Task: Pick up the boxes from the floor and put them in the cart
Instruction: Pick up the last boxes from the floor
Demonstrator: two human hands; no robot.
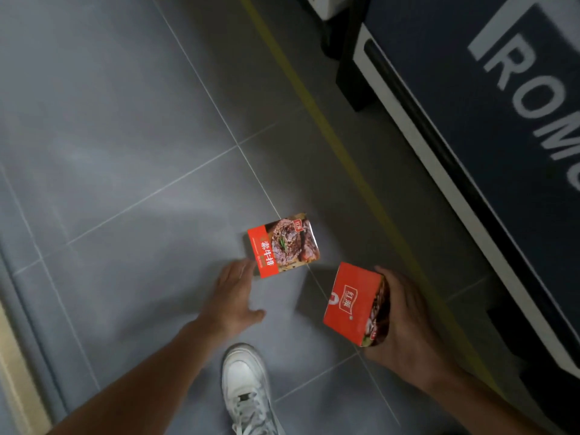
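A red box with a steak picture (284,244) lies flat on the grey tiled floor. My left hand (233,291) reaches down beside its lower left corner, fingers spread, fingertips at the box's edge and holding nothing. My right hand (405,318) grips a second red box (353,304) from its right side, lifted off the floor and tilted. No cart is in view.
A dark blue display stand with white letters (489,127) and a white edge runs along the right. A yellow floor line (332,133) runs diagonally beside it. My white sneaker (248,390) stands at the bottom centre. A pale wall base (15,356) borders the left.
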